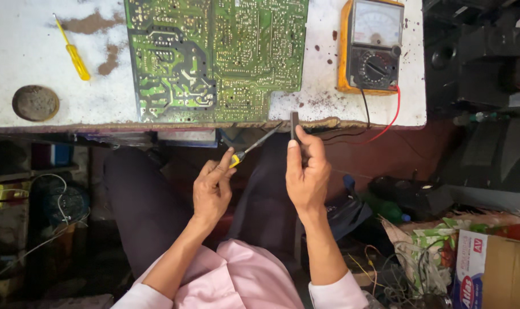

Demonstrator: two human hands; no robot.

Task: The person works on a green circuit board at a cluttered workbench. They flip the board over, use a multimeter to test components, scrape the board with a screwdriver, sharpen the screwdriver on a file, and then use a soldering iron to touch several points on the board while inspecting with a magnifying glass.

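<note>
My left hand (pixel 212 186) grips a small screwdriver (pixel 254 146) with a yellow handle, its metal shaft pointing up and right toward the table edge. My right hand (pixel 307 171) pinches a small dark rectangular part (pixel 295 126) upright between thumb and fingers, just below the table edge. The screwdriver tip lies close to that part. Both hands hover over my lap, below a large green circuit board (pixel 214 57) lying solder side up on the white worktable (pixel 31 46).
An orange analogue multimeter (pixel 373 47) sits right of the board, its red and black leads hanging over the edge. A yellow screwdriver (pixel 73 54) and a round brown tin (pixel 35 103) lie at left. Cardboard box (pixel 494 272), wires and clutter fill the floor at right.
</note>
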